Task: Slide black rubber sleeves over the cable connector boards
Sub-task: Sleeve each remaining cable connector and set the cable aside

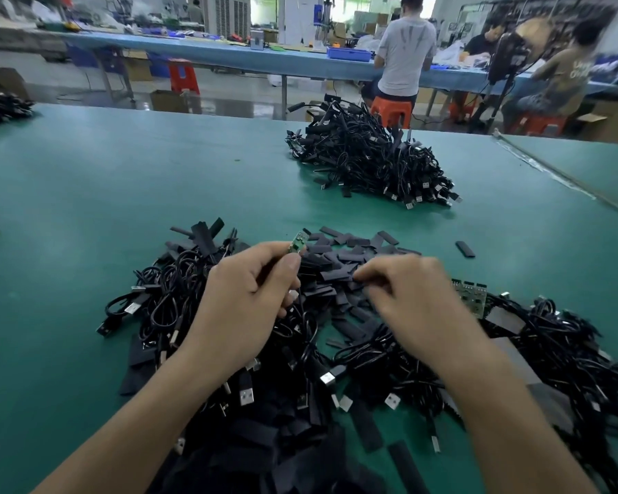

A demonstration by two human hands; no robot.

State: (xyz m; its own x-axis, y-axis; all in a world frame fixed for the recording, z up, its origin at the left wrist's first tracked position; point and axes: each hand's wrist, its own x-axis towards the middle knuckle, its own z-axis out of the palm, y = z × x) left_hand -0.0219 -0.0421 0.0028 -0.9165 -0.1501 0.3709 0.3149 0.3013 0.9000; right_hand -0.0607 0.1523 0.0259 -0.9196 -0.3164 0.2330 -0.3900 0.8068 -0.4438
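Note:
My left hand [250, 297] pinches a small green connector board [298, 244] between thumb and forefinger; the board sticks up past my fingertips and its black cable hangs below. My right hand [407, 297] reaches into the heap of flat black rubber sleeves [339, 258], its fingertips curled on a sleeve [336, 275] at the heap's near side. The hand is blurred. Black USB cables [165, 297] lie tangled under and around both hands. More green boards [470, 295] show just right of my right hand.
A tall pile of black cables [368, 162] sits farther back on the green table [122, 180]. A loose sleeve [465, 249] lies to the right. Another cable heap [0, 106] is at the far left edge. People sit on stools at a blue bench behind.

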